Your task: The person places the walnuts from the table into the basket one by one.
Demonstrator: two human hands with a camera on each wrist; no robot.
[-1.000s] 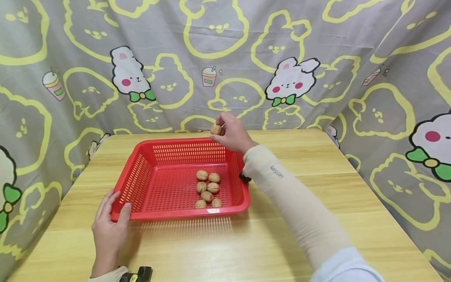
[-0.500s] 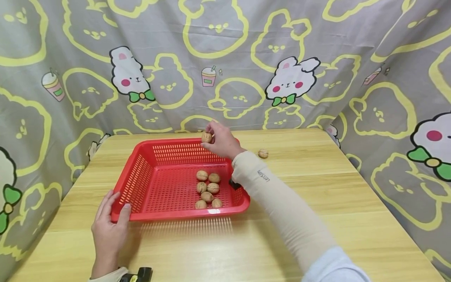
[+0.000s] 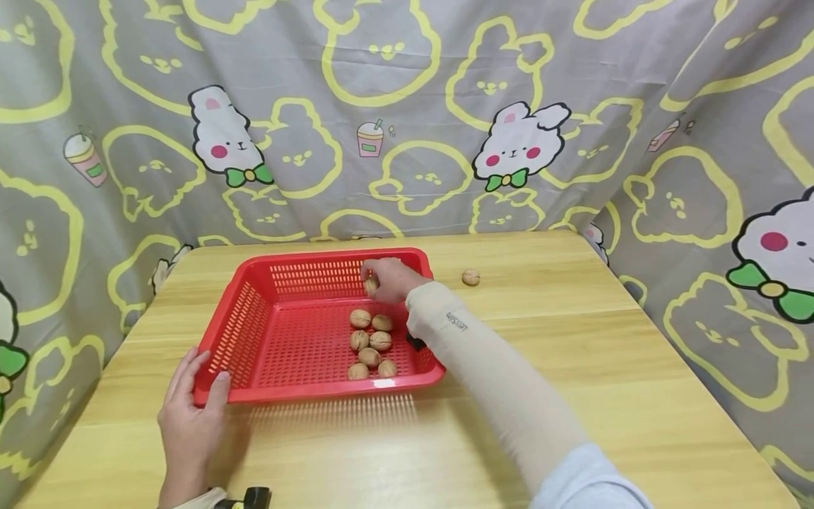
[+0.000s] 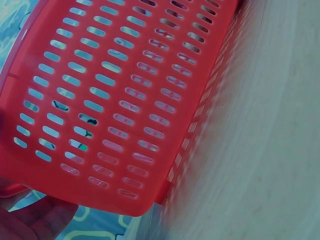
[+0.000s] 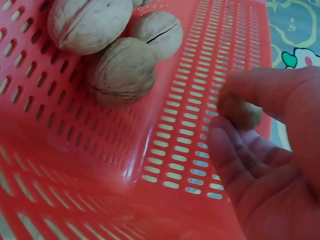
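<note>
My right hand (image 3: 393,278) pinches a brown walnut (image 3: 372,285) between thumb and fingertips, inside the far right part of a red plastic basket (image 3: 305,393). In the right wrist view the pinched walnut (image 5: 244,114) hangs above the basket floor, apart from the other nuts. Several walnuts (image 3: 369,358) lie together on the right side of the basket floor. My left hand (image 3: 193,418) grips the near left corner of the basket, thumb on the front rim and fingers along the left side. Part of it shows below the perforated wall (image 4: 95,90) in the left wrist view.
One loose walnut (image 3: 470,277) lies on the wooden table (image 3: 540,318) to the right of the basket. A grey curtain (image 3: 432,92) with cartoon prints hangs behind and beside the table.
My right hand has carried the walnut left and down, from above the basket's far rim to inside it. The loose walnut on the table came into view. My left hand stays at its corner.
</note>
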